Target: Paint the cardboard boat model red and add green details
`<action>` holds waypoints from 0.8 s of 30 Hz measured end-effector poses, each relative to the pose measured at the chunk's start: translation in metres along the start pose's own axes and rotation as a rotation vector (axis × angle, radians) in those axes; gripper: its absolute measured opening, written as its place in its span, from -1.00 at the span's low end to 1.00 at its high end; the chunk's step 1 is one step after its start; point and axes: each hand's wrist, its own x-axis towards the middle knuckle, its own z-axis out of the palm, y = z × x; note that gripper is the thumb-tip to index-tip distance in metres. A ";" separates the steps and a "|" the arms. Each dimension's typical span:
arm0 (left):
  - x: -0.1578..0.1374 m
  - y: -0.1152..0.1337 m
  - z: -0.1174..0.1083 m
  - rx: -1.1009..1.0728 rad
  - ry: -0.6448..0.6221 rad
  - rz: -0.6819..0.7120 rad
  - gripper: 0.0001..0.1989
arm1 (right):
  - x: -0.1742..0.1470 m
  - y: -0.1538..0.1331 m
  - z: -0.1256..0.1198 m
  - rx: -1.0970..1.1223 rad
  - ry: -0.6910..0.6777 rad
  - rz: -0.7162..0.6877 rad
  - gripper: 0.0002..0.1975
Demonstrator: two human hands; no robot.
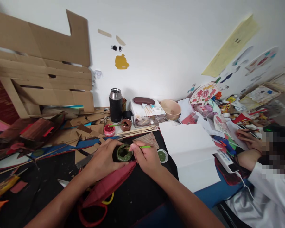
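Note:
My left hand (102,160) is wrapped round an open jar of green paint (123,157), tilted so its mouth faces me. Pinched in my right hand (147,160) is a thin paintbrush with a green handle (145,146); its tip end is at the jar's mouth, and I cannot make out the bristles. Below both hands lies a dark red, long pointed piece (111,182), partly under my left wrist. A white lid with green paint (162,155) sits to the right of my right hand. A piece of corrugated cardboard (148,139) lies just behind it.
A black flask (115,107), a red paint pot (109,130) and a brown paint pot (126,124) stand behind my hands. Red-handled scissors (95,221) lie near me. White paper (187,148) spreads rightward. At far right, a person's hand (248,139) holds a pen.

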 end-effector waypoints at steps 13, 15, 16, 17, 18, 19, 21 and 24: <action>0.001 -0.003 0.001 0.041 0.002 0.031 -0.59 | -0.004 -0.007 0.006 0.088 -0.010 0.073 -0.47; 0.001 -0.002 0.002 0.047 -0.010 0.043 -0.62 | -0.005 -0.007 0.007 0.067 -0.014 0.067 -0.46; 0.001 -0.002 0.002 0.049 -0.021 0.052 -0.64 | -0.005 -0.006 0.009 0.046 -0.023 0.048 -0.46; 0.001 -0.001 0.002 0.049 -0.031 0.059 -0.66 | -0.004 -0.005 0.010 0.020 -0.034 0.024 -0.47; 0.001 -0.001 0.002 0.047 -0.041 0.061 -0.67 | -0.003 -0.005 0.011 -0.006 -0.046 0.000 -0.49; 0.001 -0.001 0.002 0.042 -0.046 0.058 -0.67 | -0.002 -0.004 0.012 -0.030 -0.053 -0.021 -0.51; 0.000 -0.002 0.002 0.028 -0.047 0.040 -0.64 | 0.001 -0.002 0.012 -0.065 -0.045 -0.048 -0.55; -0.001 -0.005 0.002 0.021 -0.047 0.016 -0.58 | 0.004 -0.001 0.007 -0.073 0.000 -0.052 -0.56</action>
